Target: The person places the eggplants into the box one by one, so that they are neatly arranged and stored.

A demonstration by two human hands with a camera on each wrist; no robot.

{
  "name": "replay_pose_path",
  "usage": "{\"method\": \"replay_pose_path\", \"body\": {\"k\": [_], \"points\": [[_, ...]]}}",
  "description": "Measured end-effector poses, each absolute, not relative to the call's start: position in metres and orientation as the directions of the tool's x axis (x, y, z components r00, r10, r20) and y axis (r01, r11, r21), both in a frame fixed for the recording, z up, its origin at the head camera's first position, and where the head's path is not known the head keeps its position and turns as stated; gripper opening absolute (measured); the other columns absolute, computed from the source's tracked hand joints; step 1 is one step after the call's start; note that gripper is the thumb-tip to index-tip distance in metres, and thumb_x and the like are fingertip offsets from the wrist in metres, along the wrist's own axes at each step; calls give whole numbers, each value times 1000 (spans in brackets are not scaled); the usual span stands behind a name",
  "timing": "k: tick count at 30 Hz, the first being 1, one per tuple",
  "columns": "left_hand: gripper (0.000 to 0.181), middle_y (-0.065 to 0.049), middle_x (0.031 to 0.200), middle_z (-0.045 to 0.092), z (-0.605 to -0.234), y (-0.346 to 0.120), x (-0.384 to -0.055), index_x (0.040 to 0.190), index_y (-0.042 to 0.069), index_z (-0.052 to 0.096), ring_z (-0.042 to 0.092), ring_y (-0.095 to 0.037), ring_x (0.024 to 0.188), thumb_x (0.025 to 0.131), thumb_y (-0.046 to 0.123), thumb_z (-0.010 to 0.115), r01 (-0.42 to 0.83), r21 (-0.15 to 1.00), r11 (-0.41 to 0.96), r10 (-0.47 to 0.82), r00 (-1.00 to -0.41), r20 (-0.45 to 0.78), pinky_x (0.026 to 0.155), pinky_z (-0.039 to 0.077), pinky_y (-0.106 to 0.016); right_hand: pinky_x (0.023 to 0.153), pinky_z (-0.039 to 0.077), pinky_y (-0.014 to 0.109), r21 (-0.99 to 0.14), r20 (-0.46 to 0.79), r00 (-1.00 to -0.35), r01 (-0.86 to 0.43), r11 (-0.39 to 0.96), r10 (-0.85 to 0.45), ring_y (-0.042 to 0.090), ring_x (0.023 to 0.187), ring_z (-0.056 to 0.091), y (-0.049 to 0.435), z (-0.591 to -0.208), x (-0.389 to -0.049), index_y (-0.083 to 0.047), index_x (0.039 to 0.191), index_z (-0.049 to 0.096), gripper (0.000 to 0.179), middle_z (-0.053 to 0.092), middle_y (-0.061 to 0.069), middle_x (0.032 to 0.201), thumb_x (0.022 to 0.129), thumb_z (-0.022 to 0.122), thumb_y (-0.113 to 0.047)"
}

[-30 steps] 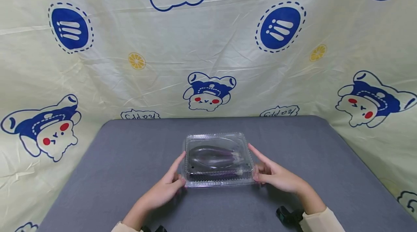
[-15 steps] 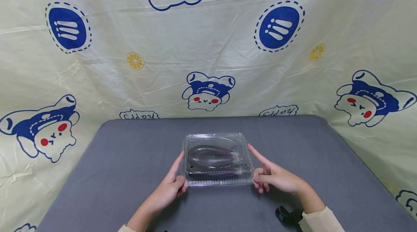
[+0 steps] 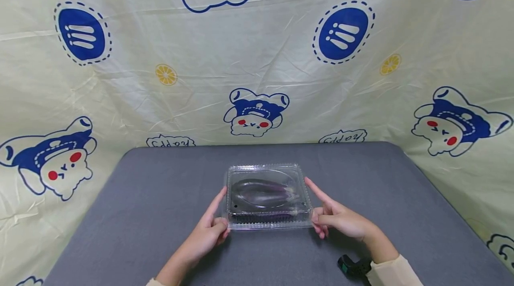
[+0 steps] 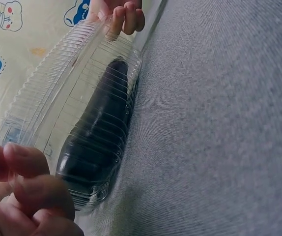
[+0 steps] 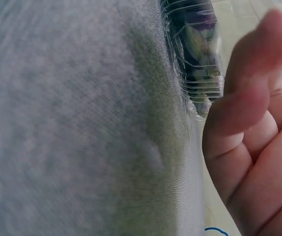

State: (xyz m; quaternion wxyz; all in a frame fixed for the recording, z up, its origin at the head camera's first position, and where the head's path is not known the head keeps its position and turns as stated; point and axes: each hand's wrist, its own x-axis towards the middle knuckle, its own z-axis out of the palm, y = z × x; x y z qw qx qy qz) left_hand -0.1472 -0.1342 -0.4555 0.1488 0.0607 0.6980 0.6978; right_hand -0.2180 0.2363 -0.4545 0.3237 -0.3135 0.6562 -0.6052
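Note:
A clear plastic clamshell box (image 3: 267, 219) sits on the grey table, its lid lying over the base. Inside are dark purple eggplants (image 3: 261, 191), one of them seen close through the ribbed wall in the left wrist view. My left hand (image 3: 206, 230) pinches the rim at the box's near left corner between thumb and curled fingers, its index finger stretched along the left side. At the near right corner my right hand (image 3: 341, 217) pinches the rim likewise, index finger pointing along the right side. The right wrist view shows curled fingers (image 5: 239, 108) beside the box; the contact is partly hidden.
Grey cloth covers the table (image 3: 168, 183), which extends on every side of the box. Behind and beside it hangs a pale curtain (image 3: 281, 54) printed with cartoon figures. A black strap device (image 3: 353, 267) sits at the right wrist.
The lower fingers of both hands show more below the rim than a second ago. My left forearm has shifted slightly right. The box stays almost in place.

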Motion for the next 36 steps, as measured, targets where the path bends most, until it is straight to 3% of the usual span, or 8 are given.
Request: {"method": "replay_pose_path", "body": {"k": [22,27,32,34,36], "points": [[86,-1,65,50,-456,-132,-148,157,40,20,45,-9,57,90,-8,43,-129,991,33,215,-968,-133,51,37,-19,61,53,29,-999,-14,-590,-30,39,-807,10,70,57,231,-453,-219,-32,157,-18,91,53,5,78,102,46,2],[86,-2,68,50,-455,-134,-146,157,40,16,45,-9,58,91,-8,42,-122,992,40,235,-963,-128,52,37,-19,63,53,28,-998,-20,-591,-36,51,-806,10,69,57,231,-454,-219,-34,157,-18,91,52,5,78,102,46,0],[83,-4,70,49,-451,-133,-146,158,40,10,44,-12,61,94,-4,39,-133,988,73,262,-954,-148,55,37,-21,64,56,35,-968,-126,-664,-79,237,-737,14,66,59,230,-442,-216,-36,157,-15,87,53,6,74,103,46,-6],[80,-7,72,53,-447,-131,-147,157,40,13,43,-14,58,93,-1,39,-130,979,154,212,-964,-161,54,38,-25,63,55,37,-929,-163,-727,-115,351,-667,16,63,58,228,-434,-213,-38,158,-9,83,53,6,72,103,46,-9],[76,-15,88,64,-441,-129,-146,157,41,17,55,-21,67,94,5,40,-98,947,306,125,-982,-142,62,47,-34,61,52,35,-855,-160,-808,-173,488,-567,16,60,55,224,-423,-209,-41,158,-1,76,53,4,72,104,46,-18]]}}
